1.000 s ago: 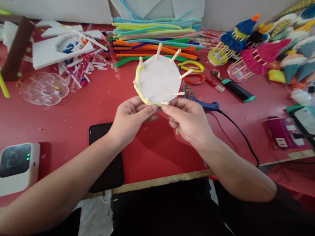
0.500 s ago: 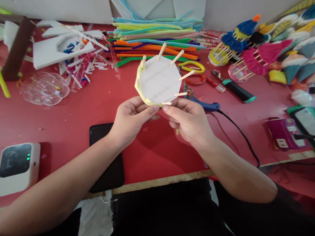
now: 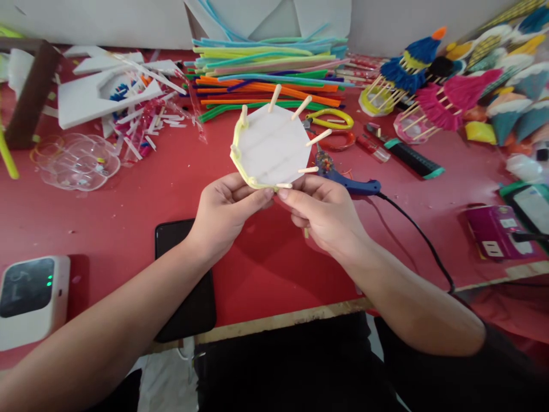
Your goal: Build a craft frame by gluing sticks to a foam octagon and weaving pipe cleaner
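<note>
A white many-sided board (image 3: 274,146) with several short wooden sticks (image 3: 318,137) standing around its edge is held up in front of me. A yellow pipe cleaner (image 3: 237,157) runs along the board's left and lower-left edge, winding around the sticks there. My left hand (image 3: 229,212) is closed on the board's lower edge, its thumb over the pipe cleaner. Beside it, my right hand (image 3: 323,209) pinches the pipe cleaner near the bottom stick, thumb tip almost against the left thumb. A loose yellow end pokes out below the right hand. The fingers behind the board are partly hidden.
Pipe cleaners (image 3: 274,63) lie piled at the back. A blue glue gun (image 3: 358,186), scissors (image 3: 330,118) and a box cutter (image 3: 414,158) are at the right. A black phone (image 3: 189,303) lies under my left forearm; a clear tray (image 3: 81,166) sits farther left.
The board and both hands sit slightly lower and farther left in view, largely along with the whole scene. Both hands keep their hold, thumbs at the lower edge.
</note>
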`<control>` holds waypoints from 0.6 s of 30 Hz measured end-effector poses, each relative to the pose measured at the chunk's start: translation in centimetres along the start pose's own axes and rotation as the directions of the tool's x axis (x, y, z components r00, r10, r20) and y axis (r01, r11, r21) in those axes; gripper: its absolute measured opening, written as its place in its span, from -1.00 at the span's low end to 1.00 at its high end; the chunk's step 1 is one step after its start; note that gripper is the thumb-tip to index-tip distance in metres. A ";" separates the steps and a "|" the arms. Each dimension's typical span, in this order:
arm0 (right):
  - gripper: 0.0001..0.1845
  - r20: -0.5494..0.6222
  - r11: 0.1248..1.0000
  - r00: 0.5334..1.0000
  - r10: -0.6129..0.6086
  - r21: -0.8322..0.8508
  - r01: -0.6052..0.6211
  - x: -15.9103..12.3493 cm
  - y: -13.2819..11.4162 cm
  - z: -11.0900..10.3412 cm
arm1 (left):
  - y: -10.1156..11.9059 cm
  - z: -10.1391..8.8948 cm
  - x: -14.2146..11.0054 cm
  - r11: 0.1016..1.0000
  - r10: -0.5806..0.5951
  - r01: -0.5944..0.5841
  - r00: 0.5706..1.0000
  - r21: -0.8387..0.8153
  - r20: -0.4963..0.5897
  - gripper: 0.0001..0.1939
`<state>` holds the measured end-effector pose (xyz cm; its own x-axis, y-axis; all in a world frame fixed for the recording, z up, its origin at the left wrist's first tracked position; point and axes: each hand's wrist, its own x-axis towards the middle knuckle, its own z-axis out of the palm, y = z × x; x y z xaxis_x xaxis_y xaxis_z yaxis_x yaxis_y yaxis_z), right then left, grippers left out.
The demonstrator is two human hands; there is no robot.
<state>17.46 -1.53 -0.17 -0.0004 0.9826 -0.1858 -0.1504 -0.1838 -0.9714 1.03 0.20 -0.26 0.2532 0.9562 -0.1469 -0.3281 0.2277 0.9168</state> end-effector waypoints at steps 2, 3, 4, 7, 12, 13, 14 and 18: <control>-0.84 0.015 0.999 1.000 0.002 -0.034 -0.002 -0.2 -0.2 0.1 | 0.0 0.0 0.0 1.000 -0.001 0.001 1.000 -0.011 -0.004 -0.77; -0.84 0.020 0.996 1.000 -0.008 -0.086 0.010 -0.3 -0.5 0.0 | 0.0 0.0 0.1 1.000 -0.003 0.002 1.000 -0.021 -0.013 -0.78; -0.84 0.016 0.985 0.999 -0.044 -0.169 0.046 -0.4 -0.9 -0.1 | 0.0 -0.1 0.1 1.000 -0.005 0.004 1.000 -0.031 -0.029 -0.79; -0.86 -0.025 0.784 0.941 -0.338 -0.560 0.267 -0.5 -2.7 -1.6 | 0.0 -0.3 0.4 0.998 -0.009 0.003 0.995 -0.061 -0.094 -0.82; -0.67 0.195 0.143 0.823 -0.534 -0.938 0.315 0.4 -4.4 -8.4 | 0.0 -0.6 0.7 0.994 -0.036 0.020 0.989 -0.106 -0.145 -0.79; -0.56 0.261 0.061 0.849 -0.460 -0.944 0.324 0.6 -4.1 -9.9 | 0.0 -0.6 0.8 0.993 -0.045 0.028 0.988 -0.113 -0.145 -0.79; -0.44 0.296 -0.013 0.873 -0.388 -0.949 0.316 0.8 -3.6 -11.1 | 0.0 -0.6 0.8 0.992 -0.054 0.037 0.988 -0.120 -0.142 -0.80; -0.32 0.224 -0.168 0.938 -0.263 -0.968 0.184 1.0 -1.5 -12.7 | 0.1 -0.5 0.8 0.989 -0.055 0.032 0.986 -0.146 -0.155 -0.80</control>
<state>30.25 -0.62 -0.77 -0.1823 0.9766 0.1140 0.9826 0.1851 -0.0143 0.75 1.11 -0.50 0.1268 0.9591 -0.2529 -0.4493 0.2828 0.8474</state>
